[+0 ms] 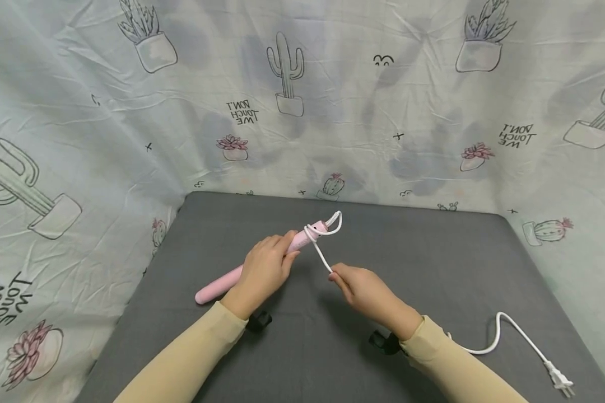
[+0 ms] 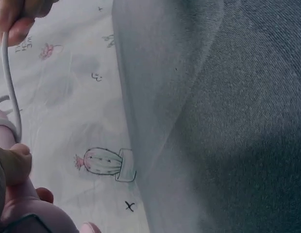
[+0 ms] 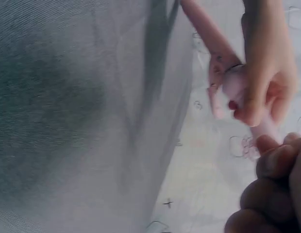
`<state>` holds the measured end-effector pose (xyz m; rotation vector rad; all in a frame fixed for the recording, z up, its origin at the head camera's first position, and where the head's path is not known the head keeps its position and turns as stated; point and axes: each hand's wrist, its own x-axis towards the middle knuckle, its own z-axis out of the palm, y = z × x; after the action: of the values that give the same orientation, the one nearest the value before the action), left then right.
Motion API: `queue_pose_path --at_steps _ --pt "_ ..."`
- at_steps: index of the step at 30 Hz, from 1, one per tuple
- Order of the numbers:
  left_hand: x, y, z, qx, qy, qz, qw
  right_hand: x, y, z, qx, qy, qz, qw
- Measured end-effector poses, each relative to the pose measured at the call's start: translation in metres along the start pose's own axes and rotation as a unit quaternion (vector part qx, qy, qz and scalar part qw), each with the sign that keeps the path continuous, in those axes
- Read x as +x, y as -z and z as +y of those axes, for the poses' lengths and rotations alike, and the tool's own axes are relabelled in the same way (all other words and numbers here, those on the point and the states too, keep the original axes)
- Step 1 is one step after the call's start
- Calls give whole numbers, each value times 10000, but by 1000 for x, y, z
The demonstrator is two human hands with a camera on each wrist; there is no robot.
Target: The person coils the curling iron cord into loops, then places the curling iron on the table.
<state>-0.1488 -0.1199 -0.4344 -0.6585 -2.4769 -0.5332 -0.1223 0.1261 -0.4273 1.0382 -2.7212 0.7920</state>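
Note:
A pink curling iron lies slantwise above the grey table, its handle end up and to the right. My left hand grips it around the handle. Its white cord leaves the handle's end, bends back in a loop and passes around the handle. Between thumb and fingers, my right hand pinches the cord a short way from the handle, and that stretch looks straight. In the left wrist view the cord runs from the right fingertips down to the handle. The right wrist view shows the iron's barrel beyond the left hand.
The rest of the cord emerges beside the right sleeve and curves to a two-pin plug at the table's front right. A grey cloth covers the table. Pale cactus-print fabric hangs behind and at both sides.

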Motion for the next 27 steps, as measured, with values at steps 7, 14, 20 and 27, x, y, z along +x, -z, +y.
queue_pose_path --at_steps 7,14,20,27 --pt "4 3 -2 184 223 -184 9994 -1 16 -16 -276 -333 -199 9989" --pt "8 5 -11 474 648 -292 9963 -8 29 -27 -820 -664 -504 9931" --pt "8 2 -16 577 696 -688 9935 -10 41 -33 -1408 352 390 9886" --pt "4 -3 -8 602 453 -1026 9919 -4 65 -30 -1653 1501 1214 9672"
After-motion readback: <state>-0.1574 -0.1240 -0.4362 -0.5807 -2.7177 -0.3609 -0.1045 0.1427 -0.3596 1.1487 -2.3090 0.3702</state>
